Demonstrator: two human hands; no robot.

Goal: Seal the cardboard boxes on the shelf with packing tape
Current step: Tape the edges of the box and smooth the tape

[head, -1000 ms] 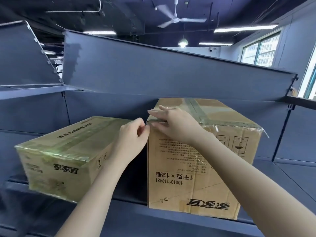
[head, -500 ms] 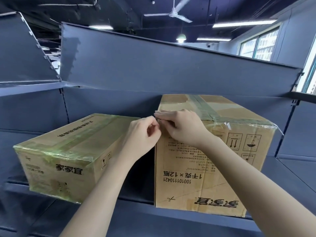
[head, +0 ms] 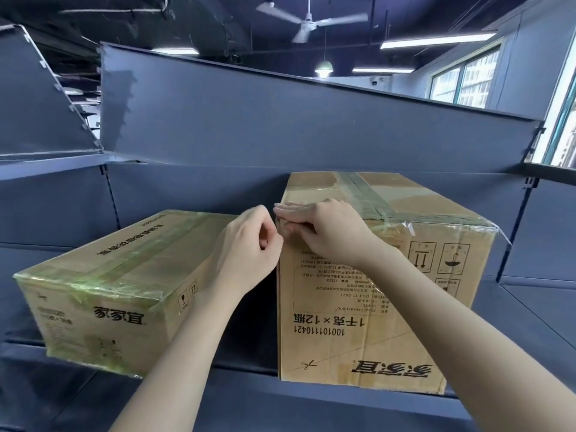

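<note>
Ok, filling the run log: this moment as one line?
step: taping right box corner | left hand: curled at that corner | right hand: flat on top edge | left box: taped

A lower box [head: 124, 275] and a taller box [head: 358, 307] stood apart on the dark blue shelf [head: 280, 410]. The right hand [head: 327, 232] pressed straight fingers along the taller box's top front edge. The left hand [head: 249, 244], fingers curled, met that edge's left corner, its pinch unclear.
</note>
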